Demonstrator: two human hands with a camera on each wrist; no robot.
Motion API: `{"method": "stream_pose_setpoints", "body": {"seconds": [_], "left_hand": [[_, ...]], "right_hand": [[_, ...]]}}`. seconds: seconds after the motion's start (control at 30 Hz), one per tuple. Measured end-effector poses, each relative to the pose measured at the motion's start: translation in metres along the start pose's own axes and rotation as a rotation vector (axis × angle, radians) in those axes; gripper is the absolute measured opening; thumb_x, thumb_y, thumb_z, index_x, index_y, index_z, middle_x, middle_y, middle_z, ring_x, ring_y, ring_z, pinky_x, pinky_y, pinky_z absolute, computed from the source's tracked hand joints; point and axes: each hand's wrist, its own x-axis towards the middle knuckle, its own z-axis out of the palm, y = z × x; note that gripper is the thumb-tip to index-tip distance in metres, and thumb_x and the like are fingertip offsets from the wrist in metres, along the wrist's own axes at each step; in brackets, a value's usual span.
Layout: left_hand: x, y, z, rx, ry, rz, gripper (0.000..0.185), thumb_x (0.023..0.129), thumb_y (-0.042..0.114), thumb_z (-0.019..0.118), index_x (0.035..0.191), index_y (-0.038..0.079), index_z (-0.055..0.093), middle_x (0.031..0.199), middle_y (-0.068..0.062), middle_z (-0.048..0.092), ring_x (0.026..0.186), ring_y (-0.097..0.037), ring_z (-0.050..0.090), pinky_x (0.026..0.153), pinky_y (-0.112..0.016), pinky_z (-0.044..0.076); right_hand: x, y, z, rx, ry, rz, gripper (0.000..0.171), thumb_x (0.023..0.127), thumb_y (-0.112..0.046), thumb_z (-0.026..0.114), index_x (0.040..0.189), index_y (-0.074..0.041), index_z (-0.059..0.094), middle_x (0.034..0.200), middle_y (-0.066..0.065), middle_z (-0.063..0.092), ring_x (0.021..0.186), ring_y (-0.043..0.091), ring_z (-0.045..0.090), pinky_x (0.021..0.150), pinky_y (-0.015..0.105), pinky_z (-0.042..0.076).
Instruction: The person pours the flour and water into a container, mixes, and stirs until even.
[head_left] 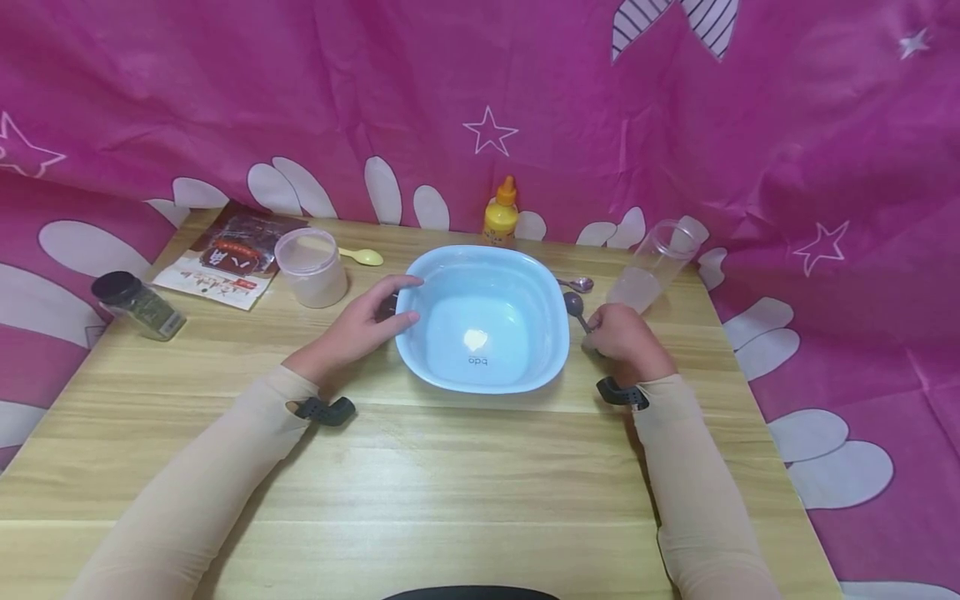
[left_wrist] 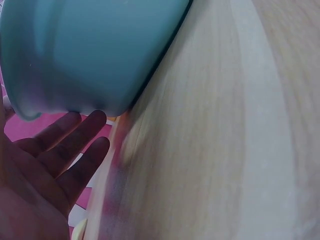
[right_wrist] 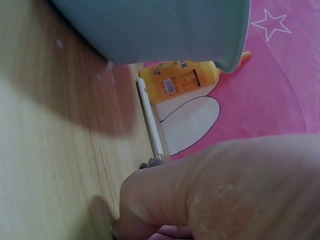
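Observation:
A light blue plastic basin (head_left: 480, 379) stands upright at the middle of the table. My left hand (head_left: 367, 321) holds its left rim, thumb and index finger over the edge; in the left wrist view the other fingers (left_wrist: 75, 142) lie against its outer wall. Right of the basin, my right hand (head_left: 626, 337) grips the handle of a dark grey spoon (head_left: 573, 303), its bowl toward the basin. Just behind lies a small metal spoon (head_left: 579, 285), its handle hidden by the basin. A clear cylindrical container (head_left: 645, 271) with whitish contents stands beyond my right hand.
Behind the basin stands a yellow squeeze bottle (head_left: 501, 221) with an orange nozzle. To the left are a yellow spoon (head_left: 363, 257), a clear jar (head_left: 311, 271), a printed food pouch (head_left: 228, 254) and a black-lidded spice jar (head_left: 138, 307). Pink curtain (head_left: 420, 92) borders the table's back and sides.

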Motion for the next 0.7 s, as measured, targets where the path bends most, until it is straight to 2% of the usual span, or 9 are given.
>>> {"method": "stream_pose_setpoints", "body": {"seconds": [0.2,0.33,0.5,0.7], "left_hand": [[0.000,-0.001,0.000,0.014,-0.001,0.002,0.055,0.108,0.020,0.074,0.161,0.016,0.056,0.160,-0.012,0.057,0.139,-0.032,0.060,0.106,-0.024,0.055],[0.000,-0.001,-0.001,0.001,-0.003,0.004,0.056,0.108,0.020,0.074,0.161,0.015,0.056,0.161,-0.013,0.057,0.140,-0.033,0.061,0.104,-0.025,0.058],[0.000,-0.001,0.000,-0.020,-0.010,0.009,0.056,0.108,0.017,0.074,0.161,0.013,0.055,0.160,-0.015,0.057,0.137,-0.036,0.063,0.100,-0.026,0.061],[0.001,-0.001,0.000,-0.022,-0.008,0.009,0.056,0.108,0.017,0.074,0.161,0.013,0.055,0.160,-0.015,0.057,0.136,-0.036,0.064,0.100,-0.027,0.061]], "right_hand": [[0.001,0.003,0.000,-0.010,0.015,0.017,0.009,0.096,-0.009,0.077,0.095,-0.002,0.074,0.088,0.013,0.063,0.087,0.031,0.057,0.075,0.040,0.050],[0.001,0.009,-0.002,0.007,0.033,0.011,0.011,0.100,-0.012,0.076,0.096,-0.002,0.076,0.088,0.014,0.062,0.087,0.033,0.057,0.077,0.042,0.050],[0.000,0.012,-0.005,0.035,0.045,0.023,0.013,0.104,-0.013,0.073,0.107,-0.001,0.078,0.096,0.017,0.065,0.093,0.035,0.058,0.079,0.043,0.052],[-0.001,0.013,-0.009,0.051,0.082,-0.016,0.020,0.106,-0.015,0.068,0.114,0.000,0.079,0.105,0.018,0.071,0.098,0.036,0.059,0.085,0.045,0.053]]}}
